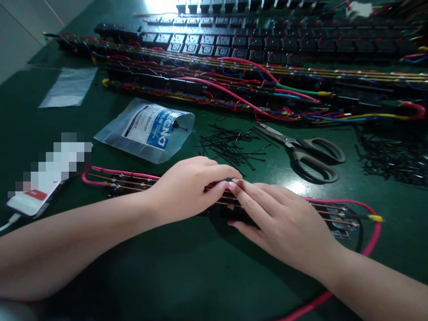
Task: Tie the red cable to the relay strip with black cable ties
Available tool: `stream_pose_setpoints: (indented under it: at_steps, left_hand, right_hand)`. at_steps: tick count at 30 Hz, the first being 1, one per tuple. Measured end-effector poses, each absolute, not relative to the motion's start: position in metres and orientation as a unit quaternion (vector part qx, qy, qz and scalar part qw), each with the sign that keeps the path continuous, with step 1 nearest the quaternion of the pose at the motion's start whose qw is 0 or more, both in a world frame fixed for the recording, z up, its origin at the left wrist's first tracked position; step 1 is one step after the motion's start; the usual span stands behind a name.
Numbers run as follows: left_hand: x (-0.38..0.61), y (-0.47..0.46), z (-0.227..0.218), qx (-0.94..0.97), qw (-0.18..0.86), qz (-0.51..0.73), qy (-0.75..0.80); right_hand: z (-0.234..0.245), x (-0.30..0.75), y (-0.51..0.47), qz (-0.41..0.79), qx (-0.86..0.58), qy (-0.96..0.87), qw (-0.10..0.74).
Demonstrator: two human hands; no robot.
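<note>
An opened black power strip (331, 214) with long copper bars lies crosswise under both hands, and a thick red wire (140, 174) runs along its far side. My left hand (194, 185) is closed in a pinch at the red wire near the strip's middle; whatever its fingertips hold is too small to make out. Over the strip lies my right hand (284, 218), its thumb at the near side and its fingers across the top. Its index fingertip touches the left hand's fingertips. The hands hide the middle of the strip.
Beyond the hands lie loose black cable ties (230, 145), a printed plastic bag (150, 129) and scissors (301, 151). More black ties (394, 156) are at right. A phone (43, 187) with a white cable sits left. Wired strips (200, 84) fill the back.
</note>
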State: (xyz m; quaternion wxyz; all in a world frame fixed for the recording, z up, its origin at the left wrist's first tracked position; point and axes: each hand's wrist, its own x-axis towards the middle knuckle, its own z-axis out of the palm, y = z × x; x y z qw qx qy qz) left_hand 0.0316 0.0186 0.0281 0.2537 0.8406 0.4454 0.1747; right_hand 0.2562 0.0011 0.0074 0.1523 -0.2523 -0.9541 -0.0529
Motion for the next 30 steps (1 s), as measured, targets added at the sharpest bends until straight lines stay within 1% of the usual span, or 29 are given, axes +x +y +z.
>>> stream_pose_setpoints:
  at_steps: [6,10,17,20,25,30]
  left_hand:
    - [0.0303,0.0190,0.0282,0.846,0.263,0.178,0.430]
    - [0.0302,0.0197,0.0306,0.831,0.272,0.180,0.450]
    - [0.0279,0.0235,0.0296,0.762,0.362,0.206,0.495]
    - [0.0274,0.0246,0.0296,0.749,0.383,0.212,0.497]
    - [0.0276,0.0256,0.0312,0.744,0.397,0.220,0.491]
    - [0.0268,0.0260,0.0317,0.754,0.382,0.236,0.480]
  right_hand:
    - [0.0066,0.2558,0.0010,-0.048,-0.254,-0.954,0.150]
    - [0.0066,0.2567,0.0003,-0.050,-0.257,-0.955,0.142]
    - [0.0051,0.2567,0.0007,-0.051,-0.257,-0.955,0.142]
    - [0.0043,0.2570,0.0006,-0.052,-0.257,-0.955,0.140]
    - [0.0052,0.2566,0.0010,-0.055,-0.256,-0.955,0.139]
    - [0.0058,0.2561,0.0015,-0.056,-0.255,-0.955,0.139]
